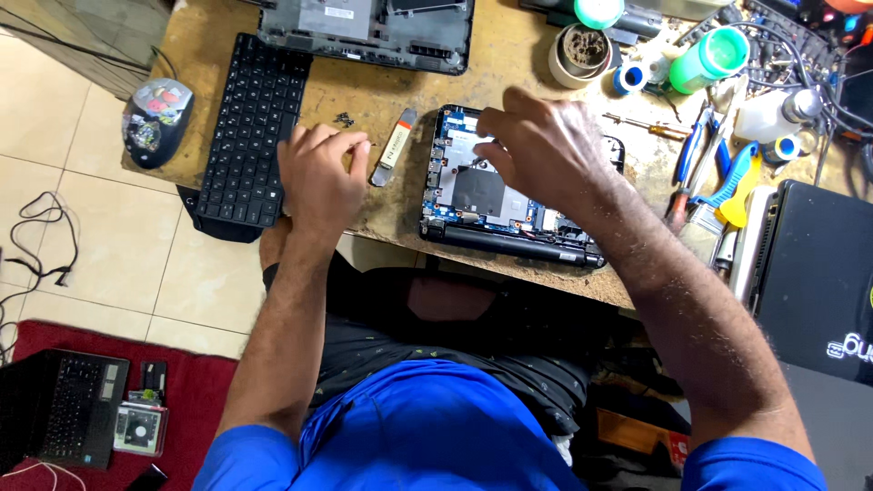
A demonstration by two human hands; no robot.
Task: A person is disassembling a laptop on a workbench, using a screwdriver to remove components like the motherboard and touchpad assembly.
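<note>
Head view: the opened laptop base (pixel 509 195) lies at centre of the worn desk (pixel 382 100), motherboard bare, keyboard (pixel 245 127) already off at 9 o'clock. Right hand (pixel 546 150) hovers over the board, fingers curled, empty; left hand (pixel 320 173) pinches together, holding what I cannot tell. Loose screws (pixel 344 118) lie at 10 o'clock; reassembly remains.

At ten o'clock lies a rounded grey computer mouse (pixel 157 120); at one o'clock, a green plastic bottle (pixel 710 59); at seven o'clock, a small black laptop (pixel 65 409).

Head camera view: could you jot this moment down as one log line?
left hand: fingers pinched, resting beside black keyboard | right hand: over opened laptop, contact unclear | loose screws on wooden table
</note>
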